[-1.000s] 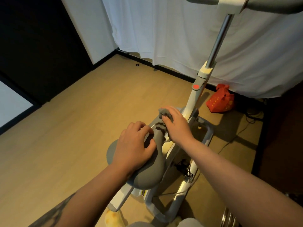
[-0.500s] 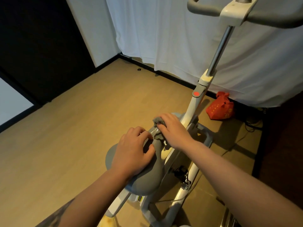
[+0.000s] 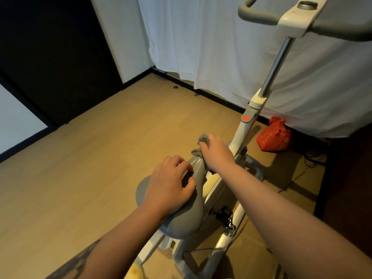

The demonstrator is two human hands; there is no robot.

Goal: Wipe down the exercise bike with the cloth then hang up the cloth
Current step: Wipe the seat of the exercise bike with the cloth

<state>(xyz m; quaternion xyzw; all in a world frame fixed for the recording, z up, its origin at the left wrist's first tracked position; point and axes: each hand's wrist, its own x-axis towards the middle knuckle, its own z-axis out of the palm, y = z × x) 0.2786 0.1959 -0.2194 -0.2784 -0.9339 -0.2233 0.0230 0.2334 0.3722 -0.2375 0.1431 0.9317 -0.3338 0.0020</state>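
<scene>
Two hands on the bike saddle, cloth at its nose

Both forearms reach in from the near edge toward the exercise bike, which stands on the wood floor in the middle of the view. Nearest is the grey saddle, smooth and rounded, broad at the near end and narrowing to a shiny nose at the far end. The left hand rests on top of the saddle with fingers curled down over its left side and thumb against the narrow part, gripping it. Just beyond, the right hand lies over the saddle's nose, fingers bent around a crumpled grey cloth; the cloth bunches out at the fingertips and a fold of it hangs at the hand's left side. Below the saddle, the pale frame and a black pedal show between the arms. Past the right hand the white post rises, with a red dot on its grey collar, up to the grey handlebar at the far top right. A red bag sits on the floor to the right of the post, near a white sheet hanging along the far side. A dark wall fills the far left.
</scene>
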